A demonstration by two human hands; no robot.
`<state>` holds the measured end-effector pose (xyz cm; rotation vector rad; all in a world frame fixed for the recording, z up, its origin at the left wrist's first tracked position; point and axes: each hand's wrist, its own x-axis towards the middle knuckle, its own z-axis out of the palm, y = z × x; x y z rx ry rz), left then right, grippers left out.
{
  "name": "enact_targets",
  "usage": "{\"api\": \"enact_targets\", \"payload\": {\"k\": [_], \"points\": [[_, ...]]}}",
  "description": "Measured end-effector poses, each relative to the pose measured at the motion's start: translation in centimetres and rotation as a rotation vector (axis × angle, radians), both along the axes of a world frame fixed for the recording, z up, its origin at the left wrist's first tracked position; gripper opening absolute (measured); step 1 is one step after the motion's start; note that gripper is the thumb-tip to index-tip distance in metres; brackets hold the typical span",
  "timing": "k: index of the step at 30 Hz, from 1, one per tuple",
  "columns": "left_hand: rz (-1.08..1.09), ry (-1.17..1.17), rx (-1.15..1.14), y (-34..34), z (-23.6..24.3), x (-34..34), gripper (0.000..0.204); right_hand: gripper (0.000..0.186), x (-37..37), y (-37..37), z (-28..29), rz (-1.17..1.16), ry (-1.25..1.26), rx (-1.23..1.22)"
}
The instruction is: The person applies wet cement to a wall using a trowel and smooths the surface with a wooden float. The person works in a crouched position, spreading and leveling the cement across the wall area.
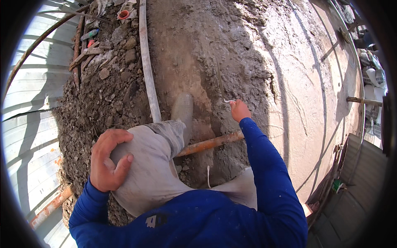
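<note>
Grey-trousered knee (144,165) is cupped by the left hand (108,159), fingers spread and curved. Right hand (239,110), arm outstretched, is closed on a thin white wire (228,100) against the wet concrete (289,82).

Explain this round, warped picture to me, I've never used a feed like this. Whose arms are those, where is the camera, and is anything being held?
The single picture comes from a fisheye camera worn on a person's head, looking down, so straight edges curve near the rim. The blue sleeves are the wearer's own arms. The left hand rests open on the raised left knee, covered by dusty grey trousers; the boot stands on rough wet concrete. The right hand reaches forward, closed on the curved handle of a thin metal tool whose blade lies on the mix; the tool is too thin to name surely. To the right the concrete is smoothed. A rusty orange pipe crosses under the leg, a pale pipe runs away ahead, and rubble and dirt lie on the left beside corrugated metal sheeting.
</note>
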<state>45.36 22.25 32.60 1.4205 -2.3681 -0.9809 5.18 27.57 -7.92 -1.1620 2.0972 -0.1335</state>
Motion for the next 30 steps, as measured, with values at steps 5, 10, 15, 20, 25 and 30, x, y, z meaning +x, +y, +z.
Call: {"api": "enact_targets", "payload": {"k": [5, 10, 15, 20, 25, 30], "points": [[0.004, -0.022, 0.015, 0.1, 0.0, 0.2, 0.04, 0.047, -0.8, 1.0, -1.5, -0.025, 0.014, -0.051], [0.0, -0.031, 0.018, -0.2, 0.0, 0.2, 0.041, 0.048, -4.2, 3.7, -1.7, 0.019, 0.01, 0.035], [-0.022, 0.0, 0.018, 0.2, -0.1, 0.0, 0.042, 0.05, -3.8, 6.7, 1.3, 0.056, 0.025, 0.127], [-0.048, 0.018, -0.009, 0.4, -0.1, -1.0, 0.041, 0.052, -3.3, 10.1, 5.0, 0.047, -0.043, 0.123], [-0.034, 0.036, 0.0, 1.2, 0.1, -1.6, 0.041, 0.052, -4.6, 12.7, 4.7, 0.062, -0.029, 0.225], [-0.028, 0.031, 0.011, 1.9, 0.1, -2.7, 0.039, 0.054, -4.6, 10.6, 4.6, -0.02, 0.032, 0.07]]}}
